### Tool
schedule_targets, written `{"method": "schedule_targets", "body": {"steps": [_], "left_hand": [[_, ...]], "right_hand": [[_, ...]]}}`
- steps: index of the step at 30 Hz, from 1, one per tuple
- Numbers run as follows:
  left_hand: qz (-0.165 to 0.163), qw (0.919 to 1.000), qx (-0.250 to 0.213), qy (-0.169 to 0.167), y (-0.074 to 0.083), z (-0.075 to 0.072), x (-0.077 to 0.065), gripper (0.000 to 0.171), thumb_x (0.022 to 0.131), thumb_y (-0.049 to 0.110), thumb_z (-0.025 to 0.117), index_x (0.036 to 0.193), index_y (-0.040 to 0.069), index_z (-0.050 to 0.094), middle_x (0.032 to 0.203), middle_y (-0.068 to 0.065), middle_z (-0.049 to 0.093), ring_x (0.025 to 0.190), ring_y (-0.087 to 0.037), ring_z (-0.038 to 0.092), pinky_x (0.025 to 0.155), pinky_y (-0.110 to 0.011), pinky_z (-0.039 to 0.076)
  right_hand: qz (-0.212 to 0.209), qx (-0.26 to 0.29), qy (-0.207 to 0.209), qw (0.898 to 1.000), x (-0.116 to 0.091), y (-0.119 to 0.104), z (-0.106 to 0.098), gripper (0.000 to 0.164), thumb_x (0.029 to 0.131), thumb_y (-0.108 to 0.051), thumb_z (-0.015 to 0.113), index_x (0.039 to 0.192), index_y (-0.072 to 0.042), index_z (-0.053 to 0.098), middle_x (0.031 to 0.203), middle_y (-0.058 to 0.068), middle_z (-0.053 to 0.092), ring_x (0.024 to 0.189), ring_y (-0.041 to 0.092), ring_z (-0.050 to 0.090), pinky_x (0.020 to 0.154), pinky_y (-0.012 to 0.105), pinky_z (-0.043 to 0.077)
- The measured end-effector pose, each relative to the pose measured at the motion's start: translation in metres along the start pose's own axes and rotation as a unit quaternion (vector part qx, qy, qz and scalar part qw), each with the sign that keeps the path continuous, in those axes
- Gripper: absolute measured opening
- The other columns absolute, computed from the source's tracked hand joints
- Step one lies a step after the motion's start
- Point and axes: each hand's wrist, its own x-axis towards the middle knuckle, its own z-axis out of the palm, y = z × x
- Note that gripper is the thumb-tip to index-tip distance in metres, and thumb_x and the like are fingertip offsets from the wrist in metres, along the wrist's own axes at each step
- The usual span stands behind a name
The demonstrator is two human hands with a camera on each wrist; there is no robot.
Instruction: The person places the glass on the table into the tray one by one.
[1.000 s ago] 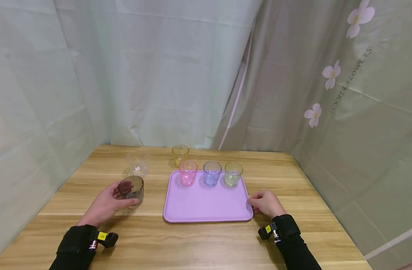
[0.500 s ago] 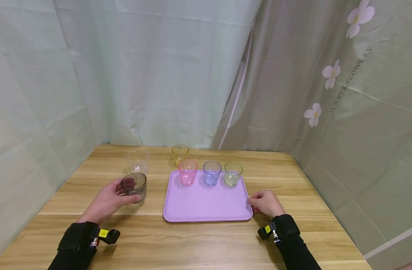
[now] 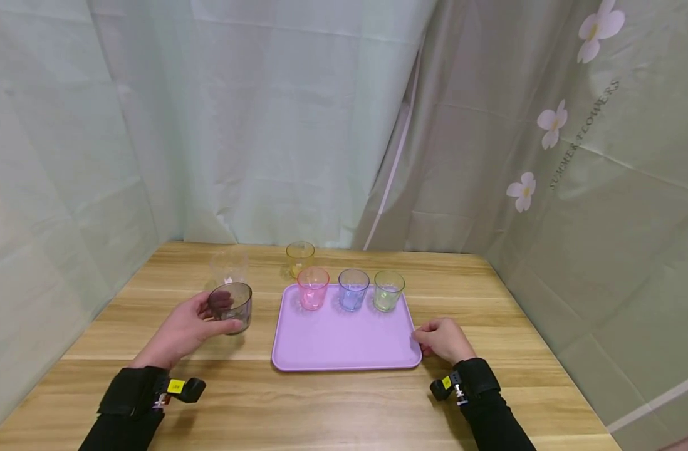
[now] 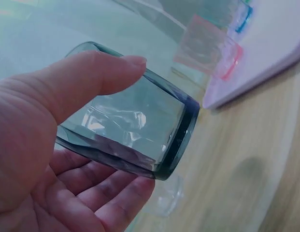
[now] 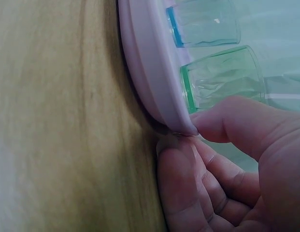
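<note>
My left hand [image 3: 186, 327] grips a smoky grey glass [image 4: 125, 113], thumb on one side and fingers on the other; a shadow lies below it on the wood. At the right edge of a lilac tray [image 3: 344, 344], my right hand [image 3: 445, 339] pinches the rim between thumb and fingers, as the right wrist view [image 5: 222, 159] shows up close. Along the tray's far side stand a pink glass [image 3: 312, 291], a blue glass [image 3: 353, 291] and a green glass [image 3: 388, 292], all upright.
Behind the tray stands a yellow glass [image 3: 300, 258]. A colourless glass [image 3: 229, 264] is on the table beyond my left hand, partly behind the grey one. The wooden table [image 3: 344, 413] ends at curtains [image 3: 299, 125] at the back and sides.
My left hand has carried the grey glass a little to the right and away from me, toward the tray. The right hand, the tray and its glasses have stayed put.
</note>
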Motion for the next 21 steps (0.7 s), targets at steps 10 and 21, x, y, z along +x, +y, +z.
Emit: {"method": "schedule_targets", "body": {"steps": [10, 21], "left_hand": [[0.019, 0.9998, 0.005, -0.001, 0.016, 0.003, -0.001, 0.097, 0.093, 0.047, 0.087, 0.162, -0.005, 0.042, 0.157, -0.028, 0.059, 0.146, -0.046, 0.057, 0.114, -0.058, 0.053], [0.022, 0.9997, -0.012, -0.006, 0.026, 0.01, 0.002, 0.089, 0.094, 0.041, 0.088, 0.159, -0.004, 0.046, 0.155, -0.027, 0.06, 0.139, -0.042, 0.061, 0.106, -0.047, 0.059]], "right_hand": [[-0.002, 0.008, 0.0, 1.0, 0.0, 0.001, 0.001, 0.018, 0.096, -0.017, 0.08, 0.098, 0.001, 0.08, 0.085, 0.006, 0.075, 0.075, 0.018, 0.07, 0.07, 0.032, 0.064], [-0.005, 0.015, -0.003, 1.0, 0.0, 0.003, 0.0, 0.019, 0.096, -0.017, 0.08, 0.099, 0.001, 0.08, 0.087, 0.006, 0.076, 0.076, 0.017, 0.071, 0.071, 0.033, 0.065]]}}
